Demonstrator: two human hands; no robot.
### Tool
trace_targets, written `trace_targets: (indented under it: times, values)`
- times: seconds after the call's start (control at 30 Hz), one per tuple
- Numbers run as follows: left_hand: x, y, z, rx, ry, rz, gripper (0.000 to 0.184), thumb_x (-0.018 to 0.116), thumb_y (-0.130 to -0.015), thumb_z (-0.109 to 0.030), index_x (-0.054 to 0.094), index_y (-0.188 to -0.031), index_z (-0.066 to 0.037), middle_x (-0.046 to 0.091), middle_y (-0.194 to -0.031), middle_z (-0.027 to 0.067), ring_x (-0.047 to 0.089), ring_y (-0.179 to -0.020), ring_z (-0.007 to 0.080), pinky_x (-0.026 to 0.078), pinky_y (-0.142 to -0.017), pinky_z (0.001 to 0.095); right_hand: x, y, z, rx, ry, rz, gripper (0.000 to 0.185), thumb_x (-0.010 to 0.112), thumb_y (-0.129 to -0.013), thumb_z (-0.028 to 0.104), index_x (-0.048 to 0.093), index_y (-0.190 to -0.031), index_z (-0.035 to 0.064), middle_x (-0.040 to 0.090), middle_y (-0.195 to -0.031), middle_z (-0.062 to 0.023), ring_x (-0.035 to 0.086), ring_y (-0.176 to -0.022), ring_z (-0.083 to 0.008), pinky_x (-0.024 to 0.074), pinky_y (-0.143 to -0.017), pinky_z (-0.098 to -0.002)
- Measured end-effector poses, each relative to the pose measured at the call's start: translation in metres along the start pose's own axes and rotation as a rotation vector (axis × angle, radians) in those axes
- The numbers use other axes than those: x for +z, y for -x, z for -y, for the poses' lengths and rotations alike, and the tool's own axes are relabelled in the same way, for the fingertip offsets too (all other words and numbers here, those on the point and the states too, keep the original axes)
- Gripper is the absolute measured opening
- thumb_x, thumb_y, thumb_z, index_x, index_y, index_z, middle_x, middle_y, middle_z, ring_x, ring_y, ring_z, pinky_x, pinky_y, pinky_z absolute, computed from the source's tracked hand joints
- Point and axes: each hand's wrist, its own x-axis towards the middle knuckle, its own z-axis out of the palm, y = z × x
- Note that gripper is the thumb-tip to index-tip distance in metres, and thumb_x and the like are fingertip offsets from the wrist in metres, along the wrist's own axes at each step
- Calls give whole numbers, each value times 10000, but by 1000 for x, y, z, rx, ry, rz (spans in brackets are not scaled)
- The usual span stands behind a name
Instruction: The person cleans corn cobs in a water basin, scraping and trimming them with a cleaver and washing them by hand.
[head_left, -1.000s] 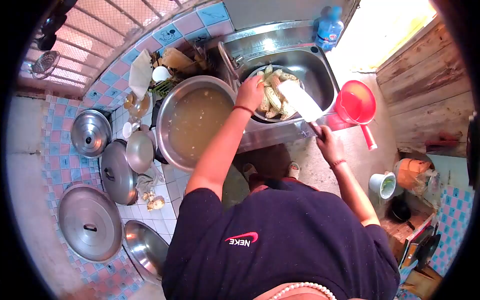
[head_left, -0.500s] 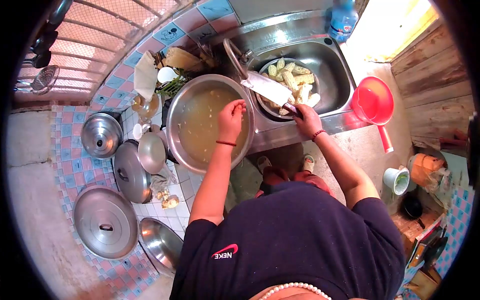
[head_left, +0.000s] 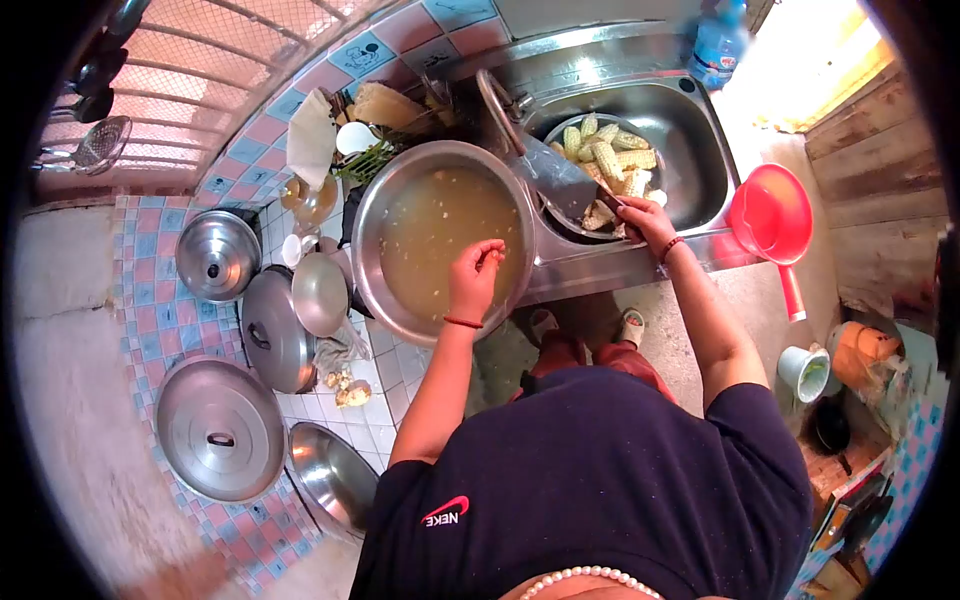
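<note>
My right hand (head_left: 648, 222) is wrapped around the dark handle of a cleaver (head_left: 560, 180). The wide blade slants up and left, past the faucet (head_left: 500, 110), over the rim of a metal basin (head_left: 550, 215). Inside that basin, in the sink, lie several pale corn cobs (head_left: 608, 158). Over the near right part of a large metal pot (head_left: 372, 290) is my left hand (head_left: 474, 280), its fingers curled and pinched together. Whether anything is between them is hidden. Cloudy yellowish liquid with small floating bits fills the pot.
A red dipper (head_left: 775, 215) rests at the sink's right end. Left of the pot are pot lids (head_left: 220, 420), a metal bowl (head_left: 330, 470) and a small pan (head_left: 320, 293) on tiles. A blue bottle (head_left: 718, 50) stands behind the sink.
The cleaver blade has turned, from a bright face to a darker, see-through-looking smear. My left hand has moved a little down toward the pot's near side, and the view has shifted slightly.
</note>
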Motion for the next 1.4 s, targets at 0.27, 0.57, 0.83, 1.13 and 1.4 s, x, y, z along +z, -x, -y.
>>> trace_targets:
  times: [0.27,0.57,0.83,1.13,1.4]
  values:
    - [4,24,0,-24,7,-42,158,569,-951,-38,674,-1061,8,696,-937,57,650,-829,115,525,-740,248,6,-14,4,46,-20,56,365,615,-929,233,614,-1239,40,646,-837,-14,491,-548,-70,365,-450,-220]
    - [10,53,-12,35,-85,-76,154,575,-942,-27,681,-1050,3,697,-937,66,649,-845,120,523,-774,258,36,-36,-9,4,-168,65,384,614,-936,215,601,-1295,79,640,-837,-10,487,-565,-63,367,-474,-215]
    - [33,66,-28,209,-311,-108,162,610,-912,-90,713,-1017,-21,717,-965,120,671,-887,180,525,-797,309,12,8,27,-368,484,-138,421,660,-898,148,587,-1309,94,632,-910,10,489,-612,-41,404,-537,-208]
    - [96,53,-72,451,-207,32,201,637,-910,-164,695,-1066,-51,712,-992,116,689,-889,225,538,-777,332,-38,85,58,-424,520,-300,430,548,-981,175,466,-1400,120,627,-1006,-49,496,-692,-118,413,-593,-245]
    - [55,64,-101,566,-216,34,265,665,-903,-239,686,-1036,-11,703,-946,167,679,-868,267,521,-788,352,136,136,39,-816,259,-230,488,463,-982,76,330,-1450,34,535,-1018,-51,464,-658,-85,413,-560,-249]
